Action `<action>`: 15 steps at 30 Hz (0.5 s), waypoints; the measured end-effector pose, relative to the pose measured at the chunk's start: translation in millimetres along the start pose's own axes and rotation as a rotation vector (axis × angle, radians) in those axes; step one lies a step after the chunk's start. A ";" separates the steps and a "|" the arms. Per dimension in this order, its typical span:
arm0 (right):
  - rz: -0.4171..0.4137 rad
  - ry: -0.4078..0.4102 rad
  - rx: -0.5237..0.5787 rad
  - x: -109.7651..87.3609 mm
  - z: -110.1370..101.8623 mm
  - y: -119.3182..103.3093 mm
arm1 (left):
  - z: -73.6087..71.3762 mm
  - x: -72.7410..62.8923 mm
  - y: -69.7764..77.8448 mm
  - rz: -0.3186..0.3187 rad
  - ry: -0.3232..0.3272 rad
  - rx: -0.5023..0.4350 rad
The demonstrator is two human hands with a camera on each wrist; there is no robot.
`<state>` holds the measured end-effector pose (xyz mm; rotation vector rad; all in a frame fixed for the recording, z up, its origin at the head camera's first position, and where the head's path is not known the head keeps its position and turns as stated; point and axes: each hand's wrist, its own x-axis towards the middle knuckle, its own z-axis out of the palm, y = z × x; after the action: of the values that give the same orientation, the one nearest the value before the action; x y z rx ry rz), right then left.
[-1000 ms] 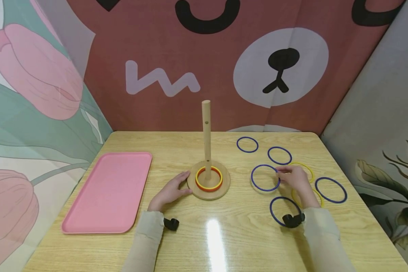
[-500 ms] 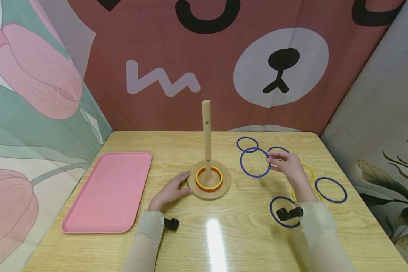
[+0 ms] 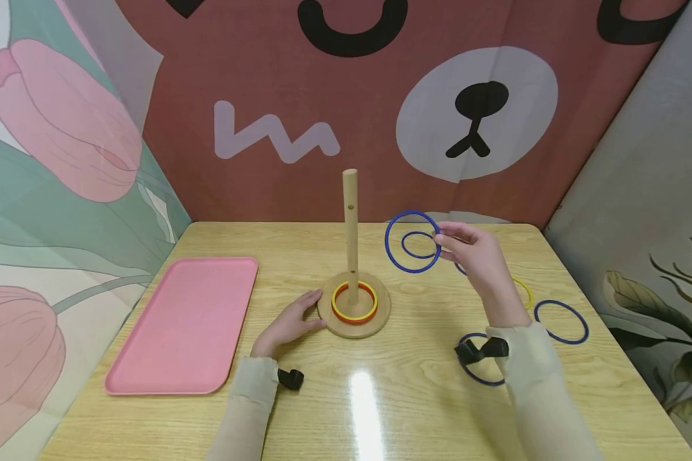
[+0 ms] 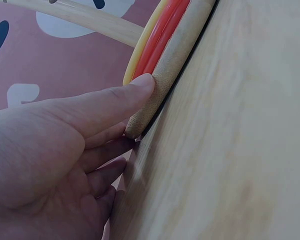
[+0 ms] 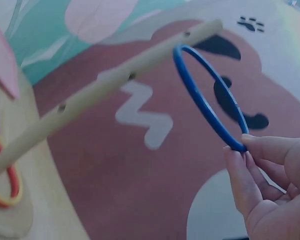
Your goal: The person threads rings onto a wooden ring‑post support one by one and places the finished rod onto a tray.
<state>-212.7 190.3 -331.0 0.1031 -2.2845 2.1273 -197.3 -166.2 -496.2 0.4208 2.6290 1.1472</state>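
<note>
A pale wooden stand has an upright peg (image 3: 351, 237) on a round base (image 3: 383, 310). Around the peg's foot, a yellow ring (image 3: 354, 319) lies over red rings (image 4: 162, 37). My left hand (image 3: 290, 325) rests at the base's left edge, thumb and extended fingers touching its rim. Raised to the right of the peg is my right hand (image 3: 474, 251), which pinches a blue ring (image 5: 202, 105) between thumb and fingertips. The ring hangs clear of the table, tilted, with its near side level with the peg's upper half.
A pink tray (image 3: 184, 326) lies on the table's left. Several blue rings (image 3: 587, 330) and yellow rings (image 3: 530, 296) lie on the right, some partly hidden by my right arm. A printed cloth wall (image 3: 265, 186) stands behind the table.
My right hand has lifted the blue ring off the table and moved it up and left toward the peg. The left hand and the stand have stayed put.
</note>
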 end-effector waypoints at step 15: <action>-0.120 -0.029 0.280 14.3 42.0 -61.3 | -1.4 -1.1 3.9 0.005 -0.001 -0.032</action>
<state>-221.9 143.6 -272.1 0.2692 -1.9245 2.3797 -196.1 -165.0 -492.2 0.4219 2.6062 1.1893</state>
